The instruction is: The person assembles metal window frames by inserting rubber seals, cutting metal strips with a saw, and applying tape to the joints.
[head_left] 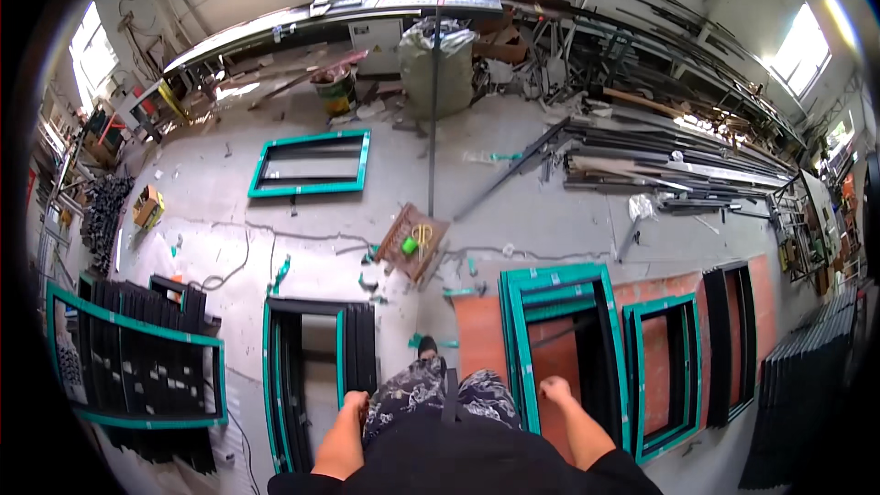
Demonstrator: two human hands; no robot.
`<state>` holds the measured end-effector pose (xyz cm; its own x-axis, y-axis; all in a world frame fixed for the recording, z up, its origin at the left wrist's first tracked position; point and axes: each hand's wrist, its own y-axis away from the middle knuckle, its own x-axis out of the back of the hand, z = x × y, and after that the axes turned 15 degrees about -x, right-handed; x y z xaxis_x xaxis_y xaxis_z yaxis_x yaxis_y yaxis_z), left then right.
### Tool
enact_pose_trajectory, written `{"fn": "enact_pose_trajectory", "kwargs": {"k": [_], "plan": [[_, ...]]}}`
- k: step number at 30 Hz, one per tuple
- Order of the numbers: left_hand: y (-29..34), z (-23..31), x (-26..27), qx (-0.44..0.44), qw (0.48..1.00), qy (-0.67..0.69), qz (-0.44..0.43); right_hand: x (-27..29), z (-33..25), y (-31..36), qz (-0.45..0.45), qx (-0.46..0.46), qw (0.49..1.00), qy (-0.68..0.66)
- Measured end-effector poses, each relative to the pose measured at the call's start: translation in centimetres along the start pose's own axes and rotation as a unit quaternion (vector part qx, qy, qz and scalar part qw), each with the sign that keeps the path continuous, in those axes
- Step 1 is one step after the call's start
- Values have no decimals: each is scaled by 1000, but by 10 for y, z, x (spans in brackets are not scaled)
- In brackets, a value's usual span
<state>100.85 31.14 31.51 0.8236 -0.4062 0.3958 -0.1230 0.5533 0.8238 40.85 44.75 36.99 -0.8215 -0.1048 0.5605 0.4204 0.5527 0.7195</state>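
My left hand (356,400), fingers loosely curled, hangs beside my thigh. It is just right of a stack of dark rectangular frames (364,339) with green-taped edges. On the other side, my right hand (554,390) is curled too, and nothing shows in it. It hangs in front of a second stack of frames (516,348) covered in green tape, leaning upright. Whether it touches them I cannot tell. One more green-taped frame (365,165) lies alone on the floor ahead.
Further green-taped frames (137,422) stand at the left, others (694,367) at the right. A brown board (403,261) with a green tape roll (409,245) and scissors (423,236) lies ahead. Long metal profiles (660,151) are piled far right. Cables (302,234) cross the floor.
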Motion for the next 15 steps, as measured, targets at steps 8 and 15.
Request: {"fn": "enact_pose_trajectory", "kwargs": {"k": [8, 15], "plan": [[-101, 371, 107, -327, 932, 134, 84, -34, -97, -17, -15, -179, 983, -42], [-221, 518, 49, -311, 936, 166, 16, 12, -94, -193, -31, -125, 989, 79]]}}
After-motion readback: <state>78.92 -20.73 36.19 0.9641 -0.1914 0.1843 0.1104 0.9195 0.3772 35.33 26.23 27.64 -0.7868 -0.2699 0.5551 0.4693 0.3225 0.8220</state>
